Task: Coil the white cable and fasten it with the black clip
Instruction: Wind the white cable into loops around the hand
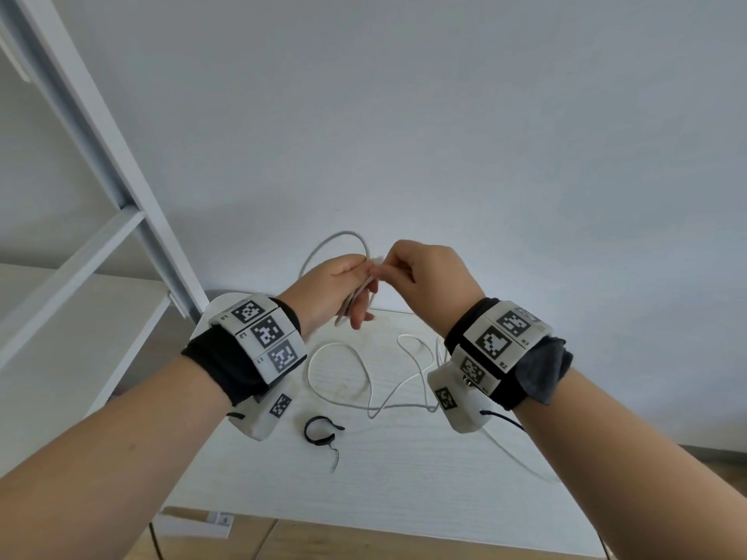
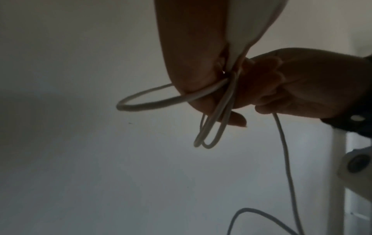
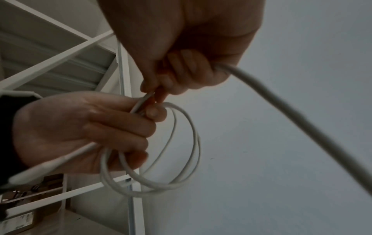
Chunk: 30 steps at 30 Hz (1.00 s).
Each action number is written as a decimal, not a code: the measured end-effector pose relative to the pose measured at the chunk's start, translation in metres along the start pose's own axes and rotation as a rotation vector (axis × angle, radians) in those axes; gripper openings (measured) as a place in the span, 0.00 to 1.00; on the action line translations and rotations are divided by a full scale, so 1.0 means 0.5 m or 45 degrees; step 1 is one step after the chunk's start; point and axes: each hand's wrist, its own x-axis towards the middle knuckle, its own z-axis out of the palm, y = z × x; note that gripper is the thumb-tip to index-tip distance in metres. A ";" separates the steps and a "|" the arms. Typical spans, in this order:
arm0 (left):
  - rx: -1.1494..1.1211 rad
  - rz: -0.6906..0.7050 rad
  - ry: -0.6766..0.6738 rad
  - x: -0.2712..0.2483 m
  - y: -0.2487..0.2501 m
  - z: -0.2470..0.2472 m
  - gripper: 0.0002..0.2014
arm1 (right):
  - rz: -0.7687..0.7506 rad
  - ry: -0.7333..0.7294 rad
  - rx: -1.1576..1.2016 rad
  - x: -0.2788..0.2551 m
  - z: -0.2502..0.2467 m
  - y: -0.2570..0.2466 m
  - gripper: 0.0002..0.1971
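Observation:
My left hand [image 1: 343, 284] is raised above the table and grips a few loops of the white cable [image 1: 335, 240]; the coil [image 3: 181, 159] hangs from its curled fingers [image 3: 120, 130]. Touching it from the right, my right hand [image 1: 420, 272] pinches the cable at the same spot and has the strand [image 3: 281, 108] running through its fist. The loose rest of the cable [image 1: 364, 373] lies in curves on the table. The black clip [image 1: 319, 430] lies open on the table below my left wrist, untouched. A connector end [image 3: 40, 168] sticks out past my left palm.
The white table [image 1: 404, 478] has its front edge near the bottom of the head view. A white shelf frame [image 1: 121, 175] stands at the left against a plain wall [image 1: 444, 115]. Boxes [image 3: 30, 206] sit low on the shelf in the right wrist view.

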 end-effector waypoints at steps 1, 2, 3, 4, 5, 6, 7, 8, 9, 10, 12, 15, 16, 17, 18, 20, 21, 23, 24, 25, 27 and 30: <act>-0.062 -0.015 0.003 -0.001 0.003 0.003 0.16 | 0.006 0.031 0.002 0.001 0.000 0.001 0.15; -0.113 -0.028 0.002 -0.002 0.005 0.006 0.16 | 0.012 0.059 0.008 0.002 0.000 0.002 0.15; -0.148 -0.037 0.000 -0.004 0.007 0.008 0.15 | 0.020 0.089 0.018 0.003 -0.002 0.003 0.15; -0.171 -0.043 -0.004 -0.005 0.007 0.009 0.15 | 0.030 0.122 0.034 0.005 -0.005 0.004 0.16; -0.184 -0.044 -0.011 -0.007 0.008 0.010 0.16 | 0.039 0.155 0.055 0.006 -0.008 0.006 0.17; -0.195 -0.040 -0.018 -0.009 0.007 0.011 0.17 | 0.046 0.181 0.074 0.007 -0.011 0.009 0.18; -0.210 -0.036 -0.024 -0.010 0.006 0.013 0.17 | 0.049 0.196 0.086 0.008 -0.014 0.013 0.19; -0.231 -0.034 -0.028 -0.010 0.007 0.014 0.18 | 0.050 0.202 0.094 0.009 -0.015 0.016 0.19; -0.257 -0.035 -0.035 -0.009 0.007 0.014 0.18 | 0.055 0.202 0.105 0.010 -0.015 0.019 0.19; -0.286 -0.036 -0.047 -0.009 0.009 0.014 0.18 | 0.065 0.201 0.120 0.012 -0.014 0.022 0.20; -0.336 -0.030 -0.078 -0.008 0.012 0.012 0.17 | 0.104 0.199 0.151 0.016 -0.011 0.028 0.20; -0.433 -0.021 -0.100 -0.008 0.017 0.002 0.15 | 0.178 0.099 0.278 0.018 -0.003 0.044 0.18; -0.500 -0.028 -0.097 -0.006 0.021 -0.006 0.15 | 0.207 0.041 0.372 0.015 0.000 0.053 0.17; -0.584 -0.039 -0.090 -0.004 0.025 -0.016 0.15 | 0.237 -0.016 0.467 0.010 0.004 0.064 0.16; -0.676 -0.051 -0.084 -0.001 0.030 -0.028 0.14 | 0.261 -0.066 0.543 0.003 0.008 0.077 0.16; -0.823 -0.056 -0.069 0.005 0.038 -0.057 0.14 | 0.291 -0.136 0.615 -0.013 0.019 0.105 0.16; -0.870 -0.041 -0.058 0.008 0.043 -0.072 0.13 | 0.301 -0.158 0.616 -0.021 0.025 0.120 0.15; -0.978 0.009 -0.035 0.012 0.052 -0.105 0.14 | 0.323 -0.204 0.560 -0.037 0.033 0.145 0.15; -1.048 0.037 -0.026 0.015 0.058 -0.124 0.15 | 0.341 -0.227 0.523 -0.045 0.037 0.157 0.15; -1.106 0.062 -0.022 0.018 0.064 -0.143 0.15 | 0.361 -0.243 0.500 -0.053 0.040 0.167 0.15; -1.141 0.093 -0.017 0.022 0.074 -0.170 0.16 | 0.405 -0.237 0.497 -0.066 0.043 0.183 0.14; -1.143 0.140 0.029 0.025 0.080 -0.186 0.16 | 0.399 -0.196 0.363 -0.065 0.036 0.198 0.13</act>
